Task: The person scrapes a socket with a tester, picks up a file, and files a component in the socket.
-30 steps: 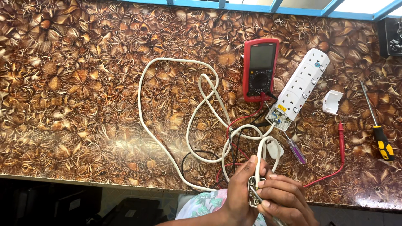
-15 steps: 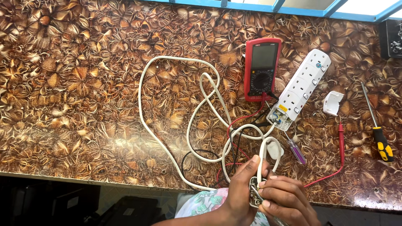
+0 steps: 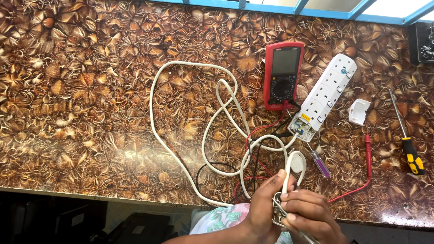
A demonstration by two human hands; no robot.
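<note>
**Plug held at the table edge**

While both sets of fingers pinch the plug (image 3: 279, 208), my left hand (image 3: 264, 208) and right hand (image 3: 309, 212) meet below the power strip (image 3: 324, 98). Its white cable (image 3: 181, 158) loops left of that strip; the red multimeter (image 3: 283, 76) lies just beside it.

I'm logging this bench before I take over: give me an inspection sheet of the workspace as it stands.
Surface: brown patterned worktop, glossy.
Job's things: plug at the near edge, with the white cable running from it.
Clutter: red meter, white power strip with one end opened, white cover piece, yellow-handled screwdriver, small purple screwdriver.
Grippers: left hand and right hand both grip the plug.
Cables: white cable looped loosely; red probe lead and a black lead cross under it.
Surroundings: blue frame along the far edge.
</note>
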